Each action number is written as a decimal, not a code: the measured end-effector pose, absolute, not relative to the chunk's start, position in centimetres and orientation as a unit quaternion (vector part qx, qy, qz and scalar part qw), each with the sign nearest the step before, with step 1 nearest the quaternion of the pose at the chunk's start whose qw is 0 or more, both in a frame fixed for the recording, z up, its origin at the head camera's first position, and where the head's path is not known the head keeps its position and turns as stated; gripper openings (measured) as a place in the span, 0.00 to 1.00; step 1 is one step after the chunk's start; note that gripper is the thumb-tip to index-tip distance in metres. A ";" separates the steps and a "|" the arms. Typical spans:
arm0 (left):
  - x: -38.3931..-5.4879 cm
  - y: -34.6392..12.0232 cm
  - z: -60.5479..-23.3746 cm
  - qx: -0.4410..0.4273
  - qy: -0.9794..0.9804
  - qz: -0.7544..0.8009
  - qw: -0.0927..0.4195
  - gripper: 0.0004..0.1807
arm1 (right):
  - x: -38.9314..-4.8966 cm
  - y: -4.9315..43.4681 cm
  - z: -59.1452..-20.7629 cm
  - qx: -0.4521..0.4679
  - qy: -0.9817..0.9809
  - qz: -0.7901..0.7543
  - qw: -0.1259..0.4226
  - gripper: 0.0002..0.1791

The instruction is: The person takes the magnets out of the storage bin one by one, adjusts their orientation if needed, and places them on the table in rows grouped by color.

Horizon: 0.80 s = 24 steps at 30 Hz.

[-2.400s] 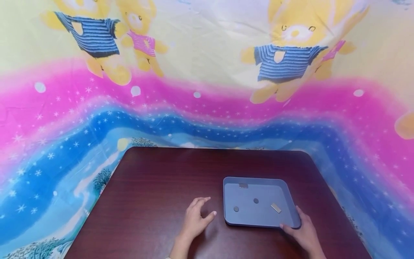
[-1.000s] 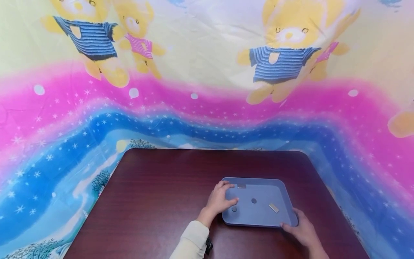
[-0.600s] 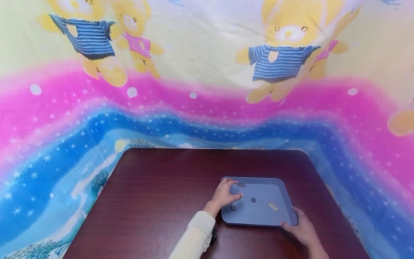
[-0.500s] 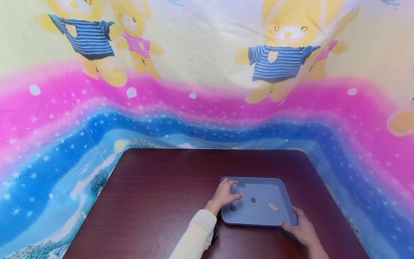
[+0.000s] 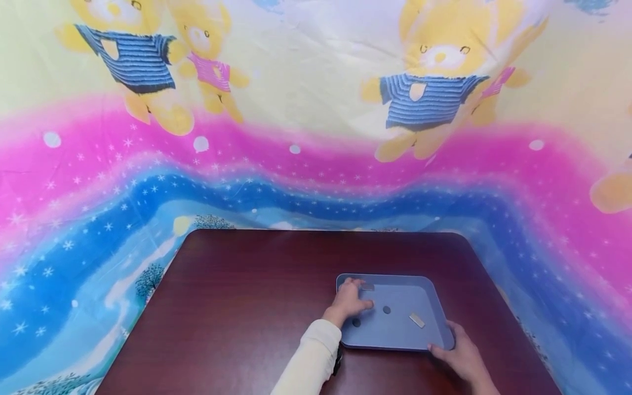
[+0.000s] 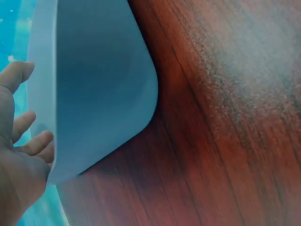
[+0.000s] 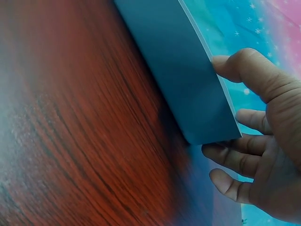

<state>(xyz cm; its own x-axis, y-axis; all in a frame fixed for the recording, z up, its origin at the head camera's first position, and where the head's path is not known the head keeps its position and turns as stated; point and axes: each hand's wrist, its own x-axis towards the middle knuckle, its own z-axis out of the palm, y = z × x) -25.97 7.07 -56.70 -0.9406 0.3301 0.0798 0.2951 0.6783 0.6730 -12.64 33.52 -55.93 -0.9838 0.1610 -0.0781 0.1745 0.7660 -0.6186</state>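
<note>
Grey-blue tray (image 5: 395, 282): smooth matte plastic, shallow, rectangular w/ rounded corners and low sloped walls. Sits on the near right part of the table (image 5: 257, 296), just ahead of the person. In it: two small dark round discs, near-left disc (image 5: 356, 322) and mid disc (image 5: 387, 310); a small flat metallic bar (image 5: 417, 320) lying at an angle toward the right; another small rectangular piece (image 5: 367, 286) by the far wall, near the left corner.

Left hand (image 5: 350, 300) reaches over the tray's left wall, fingers loosely bent, tips by the far-left corner close to the rectangular piece; thumb points toward the mid disc. Can't tell if it touches or holds anything. Left wrist view shows the palm (image 6: 21, 160) relaxed and spread beside the tray's outer wall (image 6: 99, 89), nothing in it. Cream sleeve (image 5: 308, 359) covers the forearm.

Right hand (image 5: 459, 356) holds the tray's near right corner; right wrist view shows thumb on the rim and fingers (image 7: 235, 157) curled under that corner (image 7: 197, 108).

Vs 2.4 s ago: left hand was on the bare table left of the tray; now it's inside. Right hand's hold on the corner is unchanged, and the pieces lie as before.

Table: dark red-brown wood grain, glossy, rounded corners. Behind and around it hangs a thin printed cloth (image 5: 316, 164), pink and blue bands w/ stars, yellow bears in striped shirts. The left hand covers part of the tray's left floor.
</note>
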 end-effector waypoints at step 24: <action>-26.3 8.7 -57.6 0.146 0.955 0.257 -0.004 0.23 | -12.5 33.6 -56.3 0.107 0.934 -0.341 0.011 0.52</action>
<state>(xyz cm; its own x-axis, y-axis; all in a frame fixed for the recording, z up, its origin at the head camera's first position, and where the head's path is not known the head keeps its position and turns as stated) -26.34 8.75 -57.58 -0.9576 0.2760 0.0828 0.2804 0.8259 0.4891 -12.52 33.59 -56.26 -0.9768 0.1922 -0.0939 0.2076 0.7452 -0.6337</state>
